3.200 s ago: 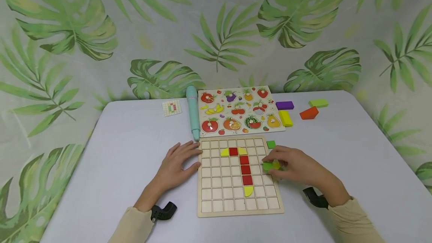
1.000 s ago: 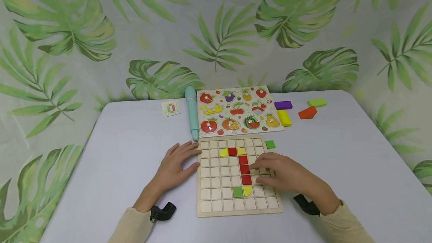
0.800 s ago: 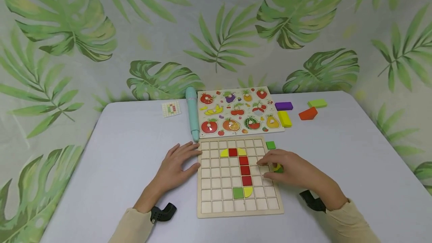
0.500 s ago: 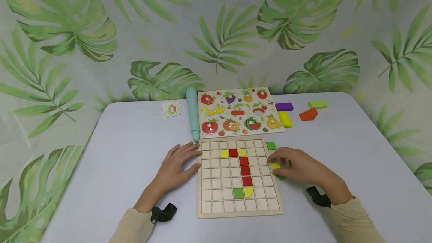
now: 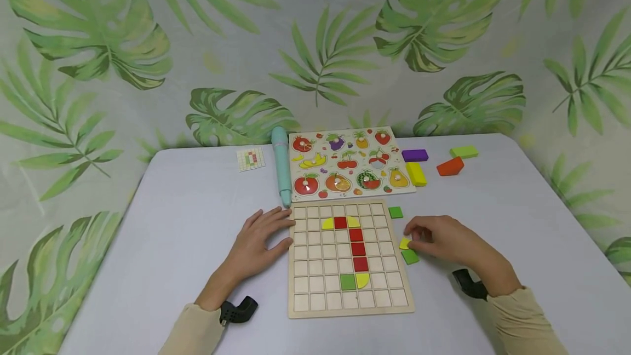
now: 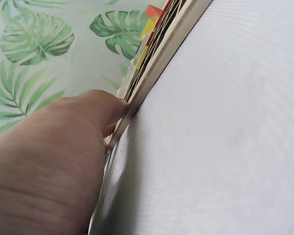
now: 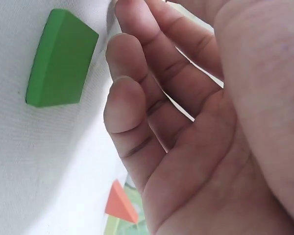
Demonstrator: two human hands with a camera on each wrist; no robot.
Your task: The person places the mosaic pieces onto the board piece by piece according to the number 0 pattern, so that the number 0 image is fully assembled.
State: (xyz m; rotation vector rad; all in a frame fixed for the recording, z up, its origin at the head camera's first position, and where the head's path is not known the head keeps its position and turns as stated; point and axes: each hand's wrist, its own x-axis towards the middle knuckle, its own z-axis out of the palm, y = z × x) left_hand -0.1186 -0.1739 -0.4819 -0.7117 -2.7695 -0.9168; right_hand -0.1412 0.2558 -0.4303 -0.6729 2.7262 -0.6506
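My left hand (image 5: 257,240) lies with fingers spread at the left edge of the wooden grid board (image 5: 324,311); its thumb touches the rim in the left wrist view. To the right of the board, my right hand (image 5: 441,237) has its thumb and index finger at a small yellow piece (image 5: 404,244), pinching its edge and covering part of it. A green tile (image 5: 410,257) lies just below that piece. On the board, red tiles (image 5: 358,248), yellow rounded tiles (image 5: 362,280) and one green tile (image 5: 348,282) sit in the cells.
A second green tile (image 5: 396,212) rests by the board's upper right corner. Behind the board are a fruit puzzle (image 5: 322,171), a teal pen-shaped stick (image 5: 281,163) and a pattern card (image 5: 250,159). Purple (image 5: 415,155), yellow (image 5: 416,174), red (image 5: 451,166) and light green (image 5: 464,152) blocks stand further right.
A green tile has gone from my right hand into a cell left of the lower yellow tile. That hand has since drawn back right, off the board, to the yellow piece. My left hand stays put.
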